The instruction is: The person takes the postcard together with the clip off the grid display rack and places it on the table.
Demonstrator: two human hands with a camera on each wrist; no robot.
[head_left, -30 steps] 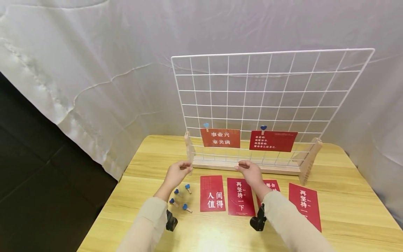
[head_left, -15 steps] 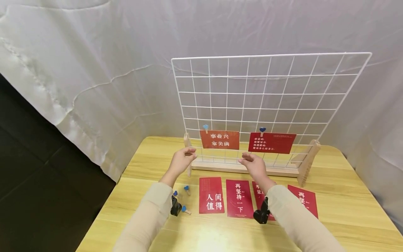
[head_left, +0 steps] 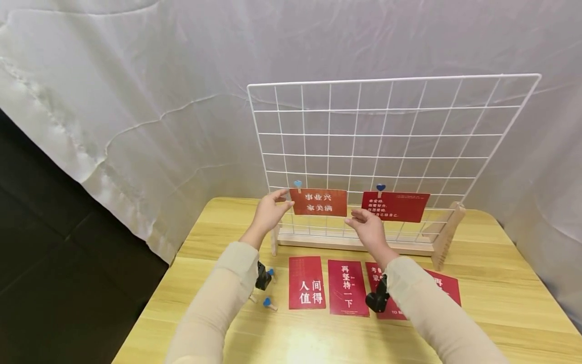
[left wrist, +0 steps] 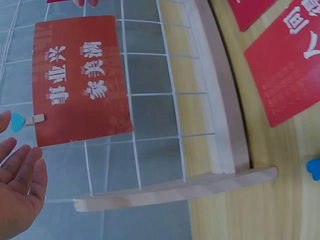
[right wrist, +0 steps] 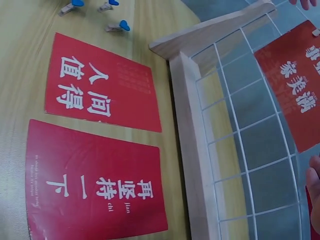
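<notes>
My left hand [head_left: 269,212] is raised at the left edge of an orange-red card [head_left: 319,202]. In the left wrist view, the fingers [left wrist: 22,167] are loosely bent, with a small gap to the card and its light-blue heart clothespin [left wrist: 27,121]. That clothespin holds the card on a white wire grid rack [head_left: 354,144]. Beyond the card's lower right corner is my right hand [head_left: 369,230], thumb and fingers apart; it overlaps the lower left of a dark red card [head_left: 406,207], hung by a dark-blue heart clothespin [head_left: 381,187]. Neither hand visibly grips anything.
Several red cards lie in a row on the wooden table, among them a left one [head_left: 307,283] and one beside it [head_left: 348,288]. Heart clothespins [head_left: 269,303] lie left of them, partly hidden by my left wrist. The rack's wooden base [head_left: 318,241] stands behind.
My left hand has moved up and right, to the left edge of the orange-red card. My right hand has risen and shifted slightly right, to between the two hung cards.
</notes>
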